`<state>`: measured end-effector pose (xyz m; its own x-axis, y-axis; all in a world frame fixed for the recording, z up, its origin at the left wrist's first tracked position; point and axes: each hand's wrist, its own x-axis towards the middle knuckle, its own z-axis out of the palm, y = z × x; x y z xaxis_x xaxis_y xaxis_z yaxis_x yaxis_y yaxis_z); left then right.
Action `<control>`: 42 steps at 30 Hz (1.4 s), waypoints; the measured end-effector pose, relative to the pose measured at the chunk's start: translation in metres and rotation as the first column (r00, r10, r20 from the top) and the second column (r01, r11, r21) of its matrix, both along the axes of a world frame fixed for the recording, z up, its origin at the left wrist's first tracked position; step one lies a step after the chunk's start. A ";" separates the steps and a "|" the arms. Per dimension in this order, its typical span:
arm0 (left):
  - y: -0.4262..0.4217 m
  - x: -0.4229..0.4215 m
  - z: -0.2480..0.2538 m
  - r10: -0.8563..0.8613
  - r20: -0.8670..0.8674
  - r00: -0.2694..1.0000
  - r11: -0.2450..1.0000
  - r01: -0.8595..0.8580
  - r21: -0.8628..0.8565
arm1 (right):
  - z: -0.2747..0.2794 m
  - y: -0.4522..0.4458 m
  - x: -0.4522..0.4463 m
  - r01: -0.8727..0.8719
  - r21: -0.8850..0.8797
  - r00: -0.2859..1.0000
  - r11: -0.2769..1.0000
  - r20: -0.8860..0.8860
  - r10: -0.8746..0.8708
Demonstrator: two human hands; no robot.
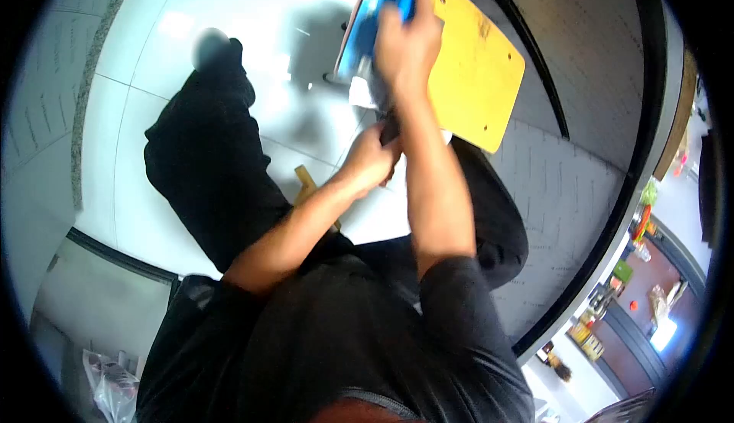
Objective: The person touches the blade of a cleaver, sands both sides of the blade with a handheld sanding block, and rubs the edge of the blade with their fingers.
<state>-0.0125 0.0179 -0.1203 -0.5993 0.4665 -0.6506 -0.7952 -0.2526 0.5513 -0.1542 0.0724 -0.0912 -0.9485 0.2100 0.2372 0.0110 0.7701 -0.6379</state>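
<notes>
My right hand (pixel 409 44) is closed over a blue object (pixel 358 29) with a flat, straight-edged side; motion blur hides its exact kind. Below it, my left hand (pixel 371 155) wraps around a dark handle-like part (pixel 390 128) that seems to belong to the same object, though my right forearm covers some of it. A yellow board (pixel 474 63) with rounded corners and several dark screw heads or holes stands right beside my right hand. Near my left forearm, a yellowish wooden piece (pixel 306 182) pokes out between my legs.
Glossy white tiles (pixel 183 10) cover the floor. Grey cabinet panels (pixel 566 163) with a dark edge curve along the right. Beyond them, a counter (pixel 569 362) carries bottles and other small items. A clear plastic bag (pixel 111 385) lies at lower left.
</notes>
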 end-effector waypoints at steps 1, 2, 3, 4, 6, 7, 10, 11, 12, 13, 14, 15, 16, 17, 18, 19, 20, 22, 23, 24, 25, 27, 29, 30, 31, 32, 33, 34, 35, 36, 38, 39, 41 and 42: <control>-0.001 -0.001 -0.002 -0.041 0.003 0.999 0.999 0.041 0.011 | -0.001 0.007 -0.024 0.085 -0.014 0.996 0.996 0.001 -0.085; -0.001 -0.002 -0.002 -0.051 0.003 0.999 0.999 0.051 0.006 | -0.003 0.009 -0.032 0.094 -0.014 0.995 0.995 -0.042 -0.094; -0.003 -0.004 0.000 -0.064 0.005 0.998 0.998 0.064 0.000 | -0.003 0.009 -0.036 0.106 -0.014 0.991 0.994 -0.084 -0.107; -0.001 0.001 -0.002 -0.029 0.025 0.999 1.000 0.029 0.009 | -0.001 0.004 -0.017 0.101 -0.033 0.994 0.994 -0.031 -0.103; -0.001 -0.001 -0.007 -0.064 0.070 0.996 0.998 0.062 0.027 | -0.003 -0.013 0.036 0.052 -0.067 0.998 0.996 0.040 -0.050; 0.001 0.000 -0.005 -0.041 -0.055 0.998 0.999 0.041 -0.010 | -0.006 -0.018 0.052 -0.004 -0.037 0.999 0.999 -0.040 0.002; 0.001 0.001 -0.003 -0.008 0.000 1.000 1.000 0.008 0.001 | -0.002 -0.003 0.014 -0.012 -0.015 1.000 1.000 0.014 0.012; 0.000 -0.002 -0.002 -0.040 0.001 0.999 0.999 0.040 0.008 | -0.001 0.007 -0.015 0.019 0.052 1.000 0.998 -0.012 -0.019; -0.001 -0.002 -0.002 -0.048 -0.002 0.999 0.999 0.048 0.000 | 0.002 0.011 -0.034 0.062 0.045 0.998 0.997 -0.027 -0.061; -0.002 -0.003 -0.001 -0.055 -0.005 0.998 0.998 0.055 -0.008 | 0.005 0.013 -0.045 0.105 0.037 0.994 0.994 -0.042 -0.104; -0.004 -0.001 0.004 -0.055 -0.011 0.998 0.998 0.055 -0.012 | 0.002 0.009 -0.035 0.104 0.055 0.992 0.993 -0.073 -0.100; -0.004 0.000 0.006 -0.035 0.011 0.999 0.999 0.035 0.002 | 0.001 0.004 -0.012 0.077 0.025 0.997 0.997 -0.030 -0.076; -0.003 -0.001 0.003 -0.015 0.033 0.999 1.000 0.015 0.016 | 0.000 -0.002 0.017 0.034 0.013 0.999 0.999 0.000 -0.034; -0.002 -0.001 -0.005 -0.054 0.026 0.998 0.997 0.053 0.048 | -0.003 -0.014 0.046 -0.001 0.031 0.999 1.000 -0.043 0.003; -0.003 -0.001 0.001 -0.047 -0.021 0.999 0.999 0.047 0.013 | -0.004 -0.015 0.053 -0.028 0.038 0.995 0.999 -0.090 0.032; -0.001 -0.002 0.006 -0.041 -0.068 0.997 0.999 0.040 -0.021 | -0.005 -0.014 0.055 -0.055 0.047 0.989 0.997 -0.136 0.061; -0.001 -0.006 0.008 -0.096 0.060 0.994 0.993 0.100 -0.067 | -0.008 -0.007 0.040 -0.017 0.020 0.997 1.000 -0.071 0.019; -0.003 0.001 0.002 -0.051 0.007 0.999 0.999 0.051 -0.017 | 0.006 0.005 -0.021 0.079 0.049 0.997 0.996 -0.007 -0.078; -0.002 -0.003 0.003 -0.051 -0.015 0.999 0.999 0.051 -0.015 | 0.006 0.014 -0.043 0.113 0.116 0.993 0.987 -0.030 -0.110; 0.000 0.001 0.000 -0.058 0.008 0.998 0.998 0.058 -0.015 | 0.005 0.014 -0.039 0.131 0.102 0.991 0.986 -0.024 -0.129; -0.001 0.002 0.000 -0.058 -0.003 0.998 0.998 0.058 -0.016 | 0.003 0.009 -0.029 0.149 0.087 0.989 0.985 -0.017 -0.148; 0.000 0.002 0.000 -0.009 0.040 0.999 1.000 0.009 0.014 | -0.002 -0.004 0.028 0.074 -0.005 0.997 0.997 0.038 -0.074; 0.004 0.004 -0.003 0.000 -0.048 0.999 1.000 -0.001 -0.030 | -0.006 -0.015 0.063 -0.011 0.026 1.000 1.000 -0.011 0.011; 0.003 0.004 0.001 0.012 -0.055 0.998 0.998 -0.015 -0.064 | -0.003 -0.014 0.054 0.013 -0.002 0.999 1.000 0.046 -0.013; 0.000 0.002 0.000 -0.052 0.001 0.999 0.997 0.052 -0.058 | 0.004 -0.010 0.038 0.038 -0.029 0.994 0.999 0.103 -0.035; 0.003 0.003 0.000 0.020 0.062 0.998 1.000 -0.021 0.005 | 0.011 -0.003 0.012 0.067 0.001 0.994 0.998 0.092 -0.067; 0.003 -0.003 -0.005 -0.005 0.006 1.000 1.000 0.005 -0.015 | 0.010 0.005 -0.023 0.088 0.006 0.995 0.996 0.042 -0.088; 0.001 0.002 -0.002 -0.026 0.018 0.999 1.000 0.026 -0.014 | 0.009 0.009 -0.026 0.104 0.027 0.992 0.994 0.062 -0.106; 0.000 0.000 -0.001 -0.042 0.008 0.999 0.999 0.042 -0.015 | 0.009 0.012 -0.032 0.116 0.044 0.991 0.992 0.060 -0.118; 0.001 0.001 0.001 -0.030 0.027 0.999 0.999 0.031 -0.019 | 0.010 0.008 -0.016 0.114 0.038 0.988 0.993 0.101 -0.117; 0.002 0.006 -0.002 0.007 -0.025 1.000 0.999 -0.008 -0.034 | 0.005 -0.010 0.042 0.056 -0.020 0.995 0.998 0.082 -0.054; 0.002 0.005 0.002 0.023 -0.087 0.996 0.999 -0.027 -0.043 | 0.005 -0.018 0.059 -0.019 0.040 1.000 0.999 -0.001 0.019; 0.001 0.001 0.003 -0.052 -0.016 0.999 0.996 0.051 -0.069 | 0.003 -0.012 0.051 -0.009 -0.035 0.999 0.999 0.044 0.010; 0.001 0.004 0.001 0.014 0.038 0.999 0.999 -0.012 -0.045 | 0.009 -0.008 0.029 0.025 0.005 0.997 1.000 0.073 -0.025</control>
<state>-0.0085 0.0189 -0.1190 -0.5792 0.4291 -0.6931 -0.8128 -0.2388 0.5314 -0.1253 0.0647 -0.0819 -0.9578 0.2327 0.1687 0.0764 0.7719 -0.6312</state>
